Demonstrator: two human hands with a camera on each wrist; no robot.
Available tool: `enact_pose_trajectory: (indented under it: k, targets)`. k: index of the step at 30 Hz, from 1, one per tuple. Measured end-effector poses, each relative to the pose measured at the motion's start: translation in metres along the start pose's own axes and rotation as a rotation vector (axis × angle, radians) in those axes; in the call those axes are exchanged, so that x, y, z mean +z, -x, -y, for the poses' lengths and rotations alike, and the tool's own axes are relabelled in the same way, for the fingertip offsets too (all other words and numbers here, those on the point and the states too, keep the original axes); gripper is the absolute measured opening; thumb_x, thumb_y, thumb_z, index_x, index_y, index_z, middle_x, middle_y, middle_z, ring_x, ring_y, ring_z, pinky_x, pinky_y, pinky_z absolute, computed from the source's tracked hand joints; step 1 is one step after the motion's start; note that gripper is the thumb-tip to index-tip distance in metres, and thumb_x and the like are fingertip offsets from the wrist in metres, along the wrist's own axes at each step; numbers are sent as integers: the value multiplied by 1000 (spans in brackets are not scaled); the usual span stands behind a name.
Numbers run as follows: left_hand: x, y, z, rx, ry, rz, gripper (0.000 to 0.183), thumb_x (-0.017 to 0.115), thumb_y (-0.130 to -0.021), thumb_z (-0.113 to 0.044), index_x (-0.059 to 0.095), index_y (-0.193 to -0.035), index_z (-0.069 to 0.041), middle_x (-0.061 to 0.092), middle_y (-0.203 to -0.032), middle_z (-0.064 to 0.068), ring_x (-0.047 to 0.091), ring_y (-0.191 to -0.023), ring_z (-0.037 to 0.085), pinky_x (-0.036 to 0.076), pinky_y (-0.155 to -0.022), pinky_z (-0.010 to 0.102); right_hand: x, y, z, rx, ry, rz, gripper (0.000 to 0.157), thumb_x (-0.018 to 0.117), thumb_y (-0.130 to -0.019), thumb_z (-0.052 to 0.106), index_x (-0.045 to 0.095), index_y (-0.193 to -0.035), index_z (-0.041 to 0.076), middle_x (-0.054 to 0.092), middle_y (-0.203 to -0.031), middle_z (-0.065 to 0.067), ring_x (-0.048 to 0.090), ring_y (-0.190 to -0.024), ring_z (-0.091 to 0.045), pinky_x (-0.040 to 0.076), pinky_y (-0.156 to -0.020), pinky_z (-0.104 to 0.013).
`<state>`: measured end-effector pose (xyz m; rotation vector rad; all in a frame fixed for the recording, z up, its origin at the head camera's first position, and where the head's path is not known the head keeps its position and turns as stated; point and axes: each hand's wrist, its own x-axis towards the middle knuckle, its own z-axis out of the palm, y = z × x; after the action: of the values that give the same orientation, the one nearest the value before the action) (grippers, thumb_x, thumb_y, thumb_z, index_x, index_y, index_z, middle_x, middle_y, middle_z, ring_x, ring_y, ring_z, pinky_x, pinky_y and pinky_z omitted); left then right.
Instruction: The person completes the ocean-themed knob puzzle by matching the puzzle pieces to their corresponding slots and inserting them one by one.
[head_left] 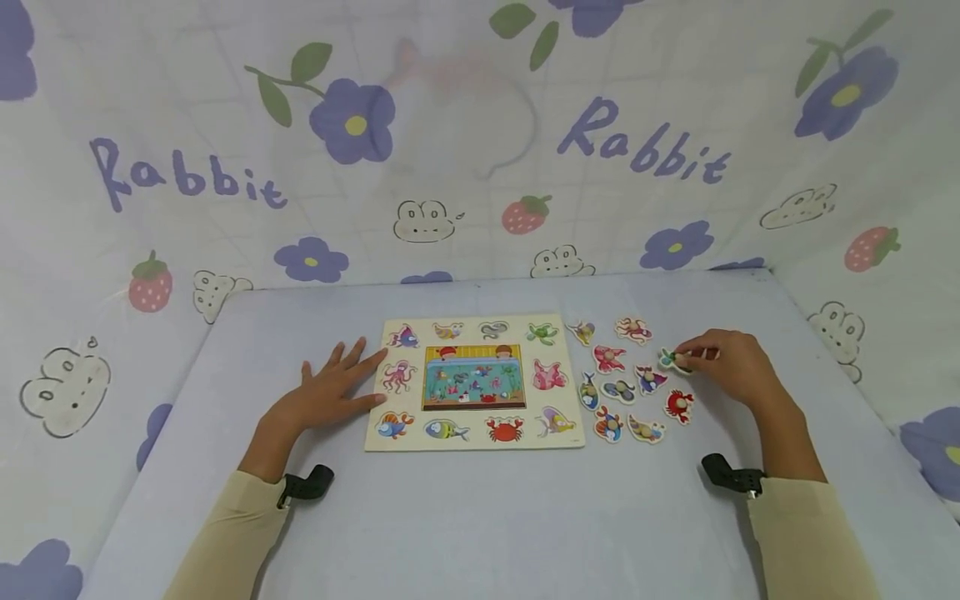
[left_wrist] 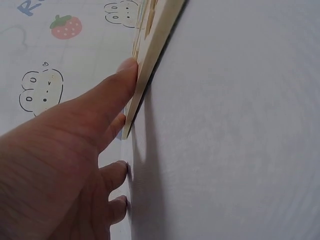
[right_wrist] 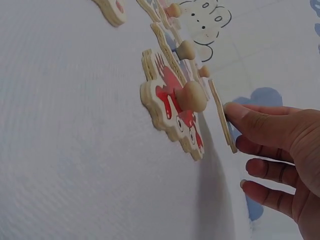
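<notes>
A wooden puzzle board (head_left: 474,330) with sea-animal pictures round an aquarium scene lies flat on the table. My left hand (head_left: 330,392) is spread at its left edge; thumb and forefinger touch the board, and in the left wrist view the thumb (left_wrist: 127,75) presses its side. To the right of the board, my right hand (head_left: 738,362) pinches a green turtle puzzle piece (head_left: 666,359) between thumb and forefinger. Seen edge-on in the right wrist view, this piece (right_wrist: 221,115) has its knob hidden by the fingers. A red crab piece (head_left: 679,407) lies just below it.
Several knobbed pieces lie between board and right hand, among them a pink fish (head_left: 608,359), an octopus (head_left: 633,328) and a hermit crab (head_left: 607,427). A patterned cloth (head_left: 480,183) hangs behind the table (head_left: 495,525).
</notes>
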<state>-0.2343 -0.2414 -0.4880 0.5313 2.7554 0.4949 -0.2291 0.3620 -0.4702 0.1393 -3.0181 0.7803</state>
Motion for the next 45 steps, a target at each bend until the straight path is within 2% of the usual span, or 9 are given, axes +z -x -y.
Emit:
enact_pose_trajectory:
  k: [12, 21, 29, 39, 45]
  targets:
    - [-1, 2, -4, 10, -6, -20, 78, 57, -99, -55, 25, -163, -24, 7, -169, 18, -1, -153, 48, -5, -108, 81, -4, 3, 21, -37, -3, -58, 21, 77, -92, 20, 78, -109, 7, 67, -89, -7, 53, -84, -26, 44, -65, -35]
    - [2, 2, 0, 13, -13, -24, 78, 56, -100, -56, 23, -163, -25, 5, -170, 17, -3, -153, 46, -6, -108, 80, 2, 1, 53, -111, -4, -88, 24, 76, -94, 26, 78, -109, 8, 68, -89, -6, 54, -84, -25, 46, -67, -36]
    - [3, 2, 1, 15, -4, -29, 78, 56, -99, -57, 24, -163, -26, 6, -170, 17, -3, -153, 46, -6, -108, 80, 12, 0, 80, -172, 16, -84, 22, 78, -91, 20, 78, -110, 8, 68, -86, -3, 56, -84, -24, 48, -72, -39]
    - [4, 3, 0, 7, -2, -23, 78, 57, -99, -56, 24, -163, -26, 6, -170, 16, -2, -154, 46, -6, -108, 80, 22, -16, 108, -253, 80, -53, 21, 79, -91, 23, 79, -108, 12, 68, -85, 1, 56, -81, -22, 47, -71, -38]
    - [3, 1, 1, 17, -8, -25, 78, 56, -100, -56, 23, -163, -25, 5, -170, 17, -3, -154, 46, -6, -108, 80, 30, -30, 123, -299, 113, -46, 21, 80, -90, 22, 80, -108, 11, 67, -82, 2, 54, -76, -20, 45, -66, -34]
